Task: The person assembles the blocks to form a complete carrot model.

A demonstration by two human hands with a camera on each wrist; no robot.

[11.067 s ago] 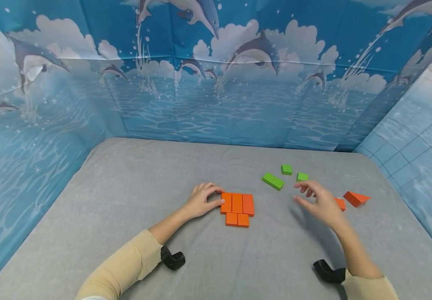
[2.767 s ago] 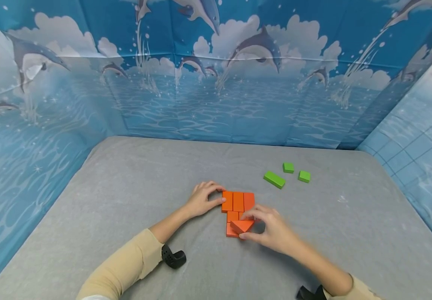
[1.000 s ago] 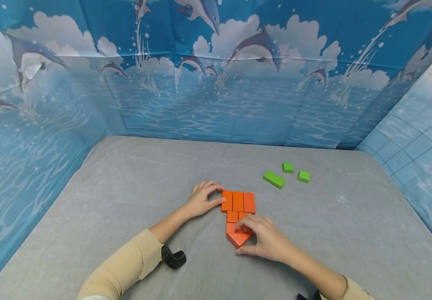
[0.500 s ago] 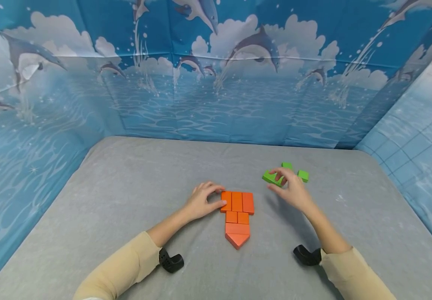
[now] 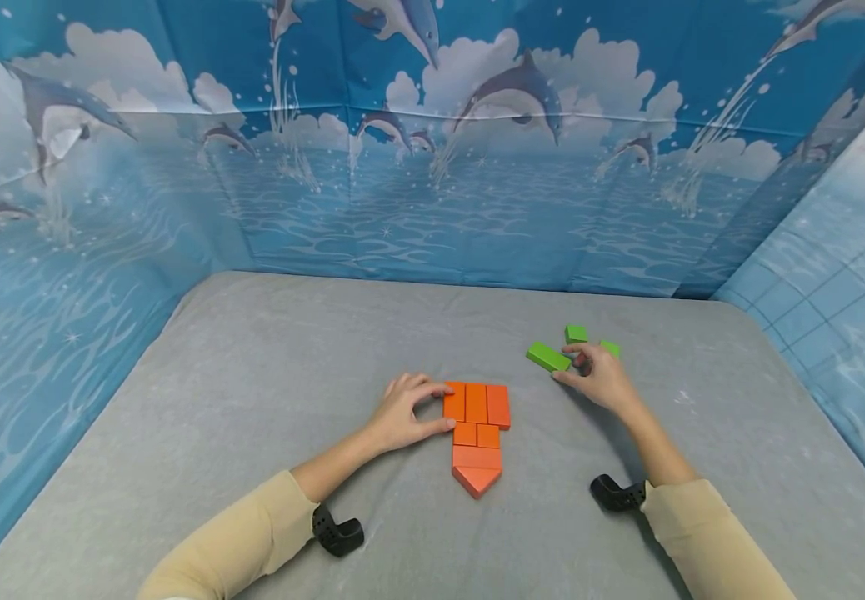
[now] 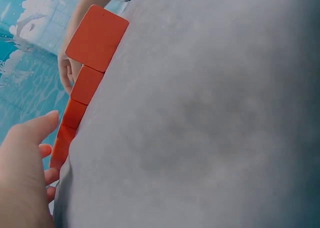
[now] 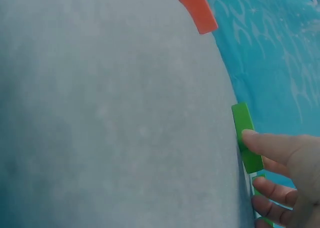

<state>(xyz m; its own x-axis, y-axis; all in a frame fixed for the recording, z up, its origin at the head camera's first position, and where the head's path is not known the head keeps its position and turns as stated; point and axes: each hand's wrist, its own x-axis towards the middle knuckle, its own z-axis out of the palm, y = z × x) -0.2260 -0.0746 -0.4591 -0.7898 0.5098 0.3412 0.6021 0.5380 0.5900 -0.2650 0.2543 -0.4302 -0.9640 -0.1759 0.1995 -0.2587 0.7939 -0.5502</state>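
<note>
Flat orange blocks form one figure on the grey cloth: three upright rectangles (image 5: 476,403) at the top, two small blocks (image 5: 465,434) below them, then a crosswise block (image 5: 476,457) and a triangular block (image 5: 477,478) pointing toward me. My left hand (image 5: 400,414) is at the left rectangle, thumb and forefinger apart near its two ends. At the upper right, my right hand (image 5: 603,380) has thumb and fingertips around the near end of a long green block (image 5: 548,357), loosely bent. In the right wrist view the thumb overlaps that green block (image 7: 243,117).
One small green block (image 5: 575,333) lies beyond my right hand; another (image 5: 611,348) is partly hidden behind it. A blue dolphin-print curtain (image 5: 432,208) borders the grey-covered table (image 5: 312,333) at the back and sides. Black wrist mounts (image 5: 337,532) stick out from both sleeves.
The triangle came down to the figure's lower end and was let go. My right hand then moved to the green blocks, just now slightly rightward. My left hand shifted a little toward me.
</note>
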